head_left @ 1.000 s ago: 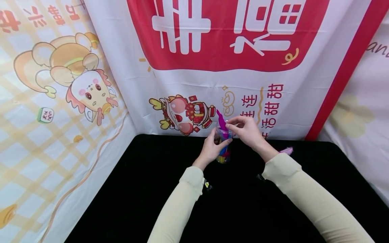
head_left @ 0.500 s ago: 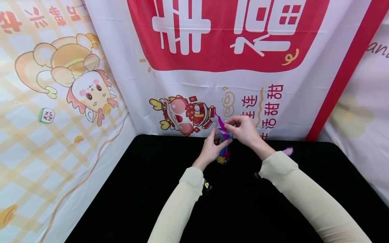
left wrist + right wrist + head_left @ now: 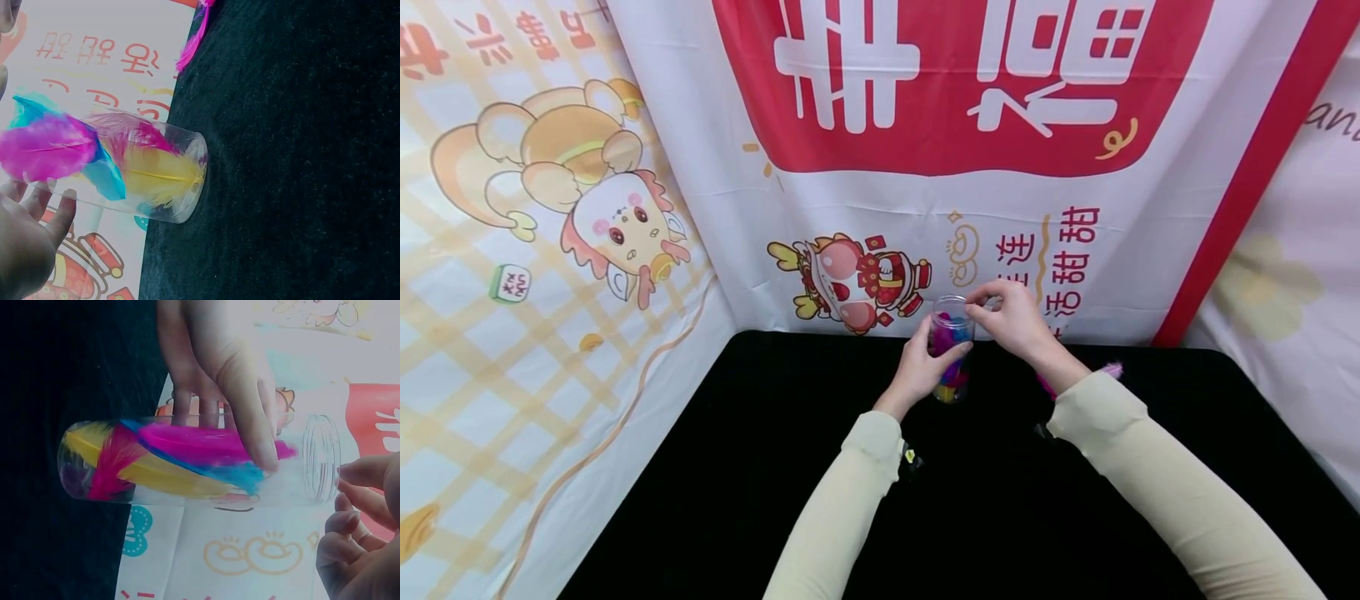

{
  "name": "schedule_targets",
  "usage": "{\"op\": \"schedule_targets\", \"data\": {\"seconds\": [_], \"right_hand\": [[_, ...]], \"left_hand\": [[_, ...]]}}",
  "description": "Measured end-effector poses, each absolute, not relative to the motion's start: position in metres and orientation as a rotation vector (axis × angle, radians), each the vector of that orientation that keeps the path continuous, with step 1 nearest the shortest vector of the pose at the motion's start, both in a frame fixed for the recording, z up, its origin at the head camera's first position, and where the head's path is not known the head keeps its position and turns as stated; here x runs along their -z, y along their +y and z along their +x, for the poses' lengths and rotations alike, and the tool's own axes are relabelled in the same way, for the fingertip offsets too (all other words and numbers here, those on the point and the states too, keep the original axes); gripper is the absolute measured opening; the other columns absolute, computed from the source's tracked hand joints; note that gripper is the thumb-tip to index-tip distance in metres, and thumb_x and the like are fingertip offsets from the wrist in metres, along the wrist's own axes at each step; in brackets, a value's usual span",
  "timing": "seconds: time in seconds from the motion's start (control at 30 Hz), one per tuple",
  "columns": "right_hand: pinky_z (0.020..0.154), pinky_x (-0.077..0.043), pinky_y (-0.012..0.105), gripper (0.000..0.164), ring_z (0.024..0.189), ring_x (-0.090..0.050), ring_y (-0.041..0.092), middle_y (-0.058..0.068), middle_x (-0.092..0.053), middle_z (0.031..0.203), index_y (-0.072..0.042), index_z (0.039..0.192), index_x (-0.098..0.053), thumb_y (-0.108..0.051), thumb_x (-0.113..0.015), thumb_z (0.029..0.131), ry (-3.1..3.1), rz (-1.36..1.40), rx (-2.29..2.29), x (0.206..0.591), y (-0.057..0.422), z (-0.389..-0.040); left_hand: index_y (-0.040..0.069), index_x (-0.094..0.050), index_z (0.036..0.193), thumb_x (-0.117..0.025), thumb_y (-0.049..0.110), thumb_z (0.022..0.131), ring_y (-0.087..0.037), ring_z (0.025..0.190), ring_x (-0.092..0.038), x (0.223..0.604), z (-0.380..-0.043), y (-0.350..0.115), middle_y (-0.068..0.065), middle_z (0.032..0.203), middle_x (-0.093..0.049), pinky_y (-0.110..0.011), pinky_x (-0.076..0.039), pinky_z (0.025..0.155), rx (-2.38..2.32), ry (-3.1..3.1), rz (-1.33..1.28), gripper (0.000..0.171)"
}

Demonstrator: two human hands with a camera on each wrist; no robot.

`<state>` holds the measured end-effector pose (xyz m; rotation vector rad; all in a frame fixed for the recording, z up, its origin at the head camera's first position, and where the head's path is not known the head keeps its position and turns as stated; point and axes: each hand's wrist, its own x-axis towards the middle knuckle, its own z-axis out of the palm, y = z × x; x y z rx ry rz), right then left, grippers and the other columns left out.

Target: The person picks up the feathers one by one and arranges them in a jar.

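Note:
My left hand (image 3: pixel 922 362) grips a clear plastic jar (image 3: pixel 951 302) around its middle, upright near the back edge of the black table. Magenta, blue and yellow feathers stand inside; a magenta feather (image 3: pixel 206 442) lies against the wall, with a yellow feather (image 3: pixel 159 478) lower down. The jar's threaded mouth has no lid on it. My right hand (image 3: pixel 1011 321) is at the rim, its bent fingertips beside or touching the edge, with no feather visible between them. In the left wrist view, the left hand's fingers (image 3: pixel 62 215) lie along the jar wall.
Pink feathers (image 3: pixel 1110 372) lie on the black table (image 3: pixel 820 383) beyond the right forearm, partly hidden by it. A printed cloth backdrop (image 3: pixel 865 200) hangs close behind the jar, and a patterned cloth (image 3: pixel 550 333) hangs on the left.
The magenta feather that stuck up from the jar's mouth in my right fingers is now down inside. My right hand has let it go and stays at the rim; my left hand has not moved.

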<state>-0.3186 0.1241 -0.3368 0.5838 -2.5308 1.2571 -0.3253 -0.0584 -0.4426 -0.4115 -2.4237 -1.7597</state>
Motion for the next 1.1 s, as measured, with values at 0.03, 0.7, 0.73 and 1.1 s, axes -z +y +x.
{"op": "schedule_targets", "data": {"seconds": [0.03, 0.7, 0.73, 1.1], "right_hand": [[0.052, -0.046, 0.028, 0.013, 0.057, -0.056, 0.012, 0.014, -0.074, 0.103, -0.003, 0.103, -0.078, -0.012, -0.073, 0.094, -2.531, 0.583, -1.262, 0.337, 0.125, -0.318], [0.056, -0.049, 0.030, 0.016, 0.063, -0.056, 0.015, 0.012, -0.073, 0.100, -0.007, 0.107, -0.076, -0.019, -0.073, 0.097, -2.607, 0.551, -1.382, 0.336, 0.168, -0.307], [0.057, -0.050, 0.030, 0.015, 0.063, -0.057, 0.015, 0.013, -0.073, 0.098, -0.007, 0.106, -0.076, -0.019, -0.073, 0.097, -2.607, 0.547, -1.383, 0.336, 0.170, -0.306], [0.062, -0.057, 0.028, 0.015, 0.064, -0.067, 0.011, 0.015, -0.074, 0.092, -0.002, 0.101, -0.077, -0.015, -0.076, 0.094, -2.559, 0.529, -1.385, 0.341, 0.186, -0.305]], "left_hand": [[0.028, -0.041, 0.152, -0.076, 0.049, 0.091, -0.020, 0.120, -0.063, 0.443, -0.326, -0.058, -0.002, 0.136, -0.063, -0.043, -0.051, 0.102, 1.761, -2.422, -0.411, 0.072], [0.015, -0.045, 0.148, -0.075, 0.038, 0.094, -0.023, 0.122, -0.061, 0.443, -0.327, -0.057, -0.010, 0.135, -0.063, -0.045, -0.050, 0.103, 1.739, -2.397, -0.435, 0.066], [0.015, -0.045, 0.148, -0.076, 0.038, 0.094, -0.023, 0.123, -0.061, 0.443, -0.327, -0.056, -0.011, 0.136, -0.063, -0.045, -0.050, 0.103, 1.742, -2.395, -0.437, 0.066], [0.015, -0.045, 0.148, -0.076, 0.045, 0.092, -0.023, 0.124, -0.059, 0.443, -0.328, -0.057, -0.010, 0.137, -0.061, -0.045, -0.049, 0.104, 1.728, -2.411, -0.426, 0.071]]}}
